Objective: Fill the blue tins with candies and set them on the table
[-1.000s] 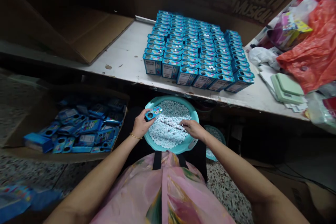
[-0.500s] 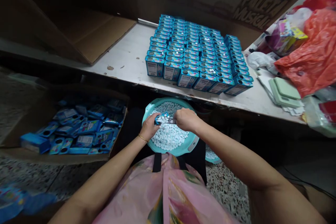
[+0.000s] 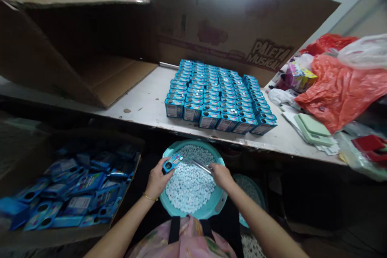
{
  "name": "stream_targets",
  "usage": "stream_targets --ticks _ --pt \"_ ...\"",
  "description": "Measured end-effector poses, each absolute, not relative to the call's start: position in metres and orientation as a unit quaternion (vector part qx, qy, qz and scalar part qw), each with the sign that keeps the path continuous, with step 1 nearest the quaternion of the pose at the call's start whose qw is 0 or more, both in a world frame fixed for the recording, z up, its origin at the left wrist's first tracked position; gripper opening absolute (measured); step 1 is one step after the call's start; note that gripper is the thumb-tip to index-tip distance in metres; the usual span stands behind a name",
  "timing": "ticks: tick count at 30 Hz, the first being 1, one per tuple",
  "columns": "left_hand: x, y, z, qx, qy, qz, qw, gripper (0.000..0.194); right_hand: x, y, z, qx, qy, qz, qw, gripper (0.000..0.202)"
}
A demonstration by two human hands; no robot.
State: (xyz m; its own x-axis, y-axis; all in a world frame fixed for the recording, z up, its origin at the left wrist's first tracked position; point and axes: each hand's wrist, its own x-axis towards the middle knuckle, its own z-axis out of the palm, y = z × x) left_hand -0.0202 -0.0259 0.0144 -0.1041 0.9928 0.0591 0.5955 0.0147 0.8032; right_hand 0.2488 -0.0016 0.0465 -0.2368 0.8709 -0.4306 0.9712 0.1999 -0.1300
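My left hand [image 3: 157,179] is closed around a small blue box [image 3: 171,163], its printed face with a dark round spot turned up. One or two white candies sit at the box's far end. Below lies a turquoise basin [image 3: 224,198] on my lap, filled with small pale candies [image 3: 192,187]. My right hand [image 3: 221,175] grips a metal scoop [image 3: 202,166] by one end, over the right side of the basin. The scoop's other end points left toward the candies and is partly hard to make out.
On the white table [image 3: 143,109] stand several rows of blue boxes [image 3: 210,119], some with loose candies on top. A carton [image 3: 81,234] of more blue boxes is at my left. Large cardboard [image 3: 211,20] rises behind. A green scale [image 3: 313,129] and red bags [image 3: 335,88] lie right.
My view has tilted up. The blue box has turned and moved away from the scoop, which has drawn back to the right; candies that were heaped at the box's opening no longer show there.
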Motion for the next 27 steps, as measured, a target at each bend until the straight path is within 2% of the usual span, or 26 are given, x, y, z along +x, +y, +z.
stream_targets --ticks 3,6,9,14,17,20,24,27 --pt "-0.023 -0.026 0.016 0.607 0.658 0.342 0.284 0.039 0.221 -0.02 -0.007 0.578 0.778 -0.195 0.147 0.035" --pt "-0.022 -0.026 0.019 0.6 0.669 0.333 0.286 0.042 0.195 -0.042 -0.037 0.517 0.82 -0.209 0.134 0.033" --pt "-0.023 -0.026 0.02 0.594 0.675 0.329 0.288 0.046 0.192 -0.051 -0.052 0.478 0.834 -0.252 0.112 0.034" --pt "-0.027 -0.022 0.015 0.597 0.668 0.343 0.283 0.046 0.221 -0.04 -0.057 0.517 0.763 -0.387 0.036 0.036" --pt "-0.027 -0.02 0.013 0.599 0.665 0.344 0.284 0.046 0.24 -0.032 -0.037 0.529 0.721 -0.448 -0.026 0.036" --pt "-0.024 -0.018 0.013 0.599 0.664 0.335 0.297 0.045 0.253 -0.024 0.005 0.537 0.7 -0.466 -0.067 0.035" --pt "-0.015 -0.02 0.009 0.621 0.636 0.326 0.322 0.04 0.256 -0.012 0.07 0.525 0.728 -0.431 -0.093 0.035" --pt "-0.007 -0.023 0.004 0.654 0.598 0.327 0.328 0.04 0.246 -0.004 0.105 0.515 0.772 -0.366 -0.062 0.035"
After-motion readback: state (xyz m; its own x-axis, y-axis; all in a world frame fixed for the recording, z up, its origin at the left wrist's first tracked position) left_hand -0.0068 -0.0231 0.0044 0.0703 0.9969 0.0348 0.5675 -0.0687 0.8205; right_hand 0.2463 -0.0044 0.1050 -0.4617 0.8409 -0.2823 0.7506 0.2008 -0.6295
